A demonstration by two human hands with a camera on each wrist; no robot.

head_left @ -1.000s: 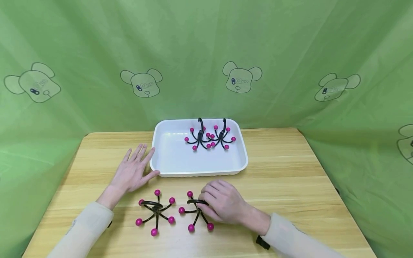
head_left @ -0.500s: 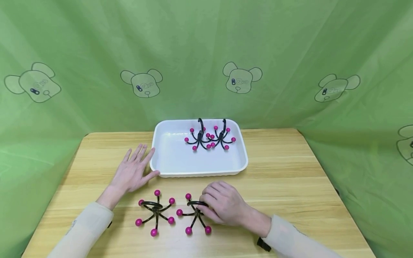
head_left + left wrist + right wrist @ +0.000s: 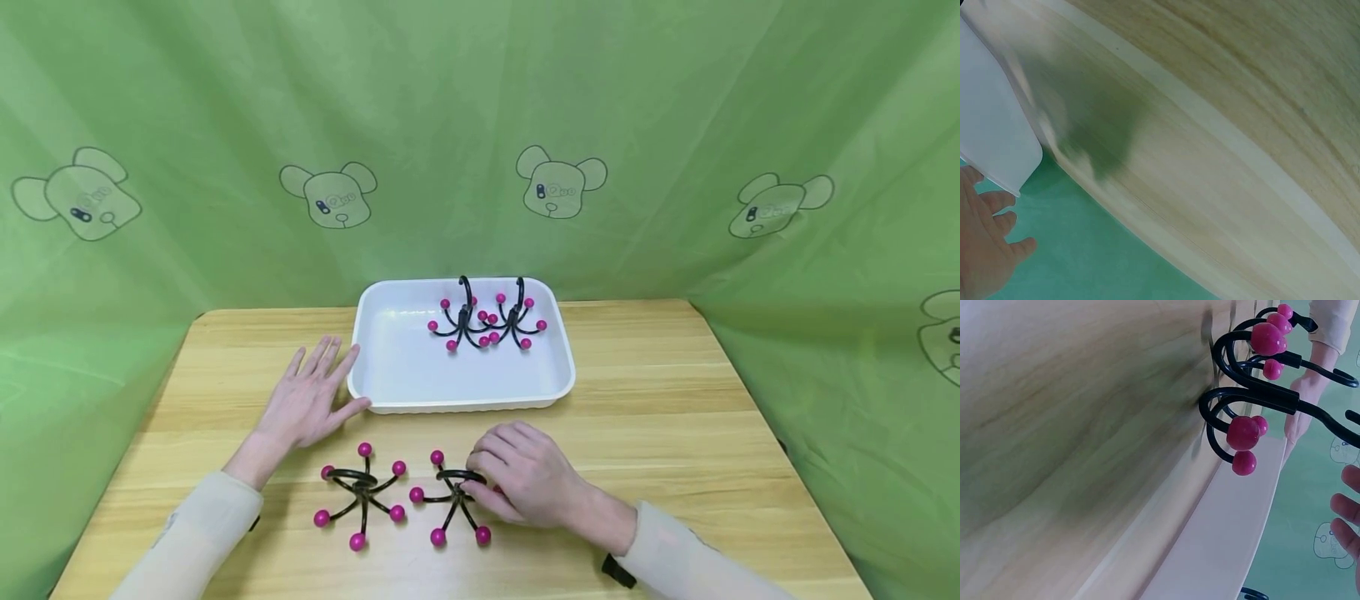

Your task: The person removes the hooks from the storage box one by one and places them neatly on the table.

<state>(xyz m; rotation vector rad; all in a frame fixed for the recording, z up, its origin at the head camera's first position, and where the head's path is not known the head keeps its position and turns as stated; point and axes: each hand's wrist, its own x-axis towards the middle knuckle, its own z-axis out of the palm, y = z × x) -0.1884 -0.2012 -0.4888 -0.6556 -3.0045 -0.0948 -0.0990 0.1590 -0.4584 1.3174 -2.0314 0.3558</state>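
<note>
In the head view my right hand (image 3: 525, 479) pinches the top of a black hanging hook (image 3: 456, 502), with thumb and fingers about its curved end. The hook has several curved prongs tipped with pink balls and stands on the table; my hand partly hides its right side. In the right wrist view, several fingertips (image 3: 1344, 512) show apart from this hook (image 3: 1285, 400), and the thumb is out of frame. My left hand (image 3: 307, 400) lies with fingers spread against the left end of a white tray (image 3: 450, 406). Another hanging hook (image 3: 362, 492) stands between my forearms.
Two more hanging hooks (image 3: 463, 321) (image 3: 513, 318) stand side by side at the back right inside the tray. The wooden table (image 3: 660, 400) reaches a green curtain (image 3: 450, 100) printed with mouse heads, which surrounds the back and sides.
The right-hand hook has turned slightly, its front balls coming a little nearer and leftward. My right hand has since shifted slightly right. The left hand and tray stay in place.
</note>
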